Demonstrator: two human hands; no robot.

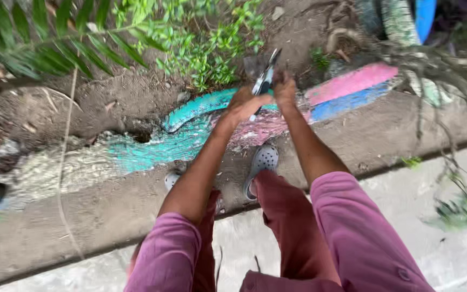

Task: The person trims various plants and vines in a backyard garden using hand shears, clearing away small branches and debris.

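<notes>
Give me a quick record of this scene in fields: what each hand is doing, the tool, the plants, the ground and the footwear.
left hand: closed on the shears' handle
right hand: closed on the other handle
shears: blades point up toward the small green plant; open or shut too blurred to tell
palm frond: upper left, over bare soil
kerb: painted pink, blue and turquoise, flaking
shoes: grey perforated clog on the concrete ledge; second one mostly hidden by the left arm
clothing: purple sleeves, dark red trousers
</notes>
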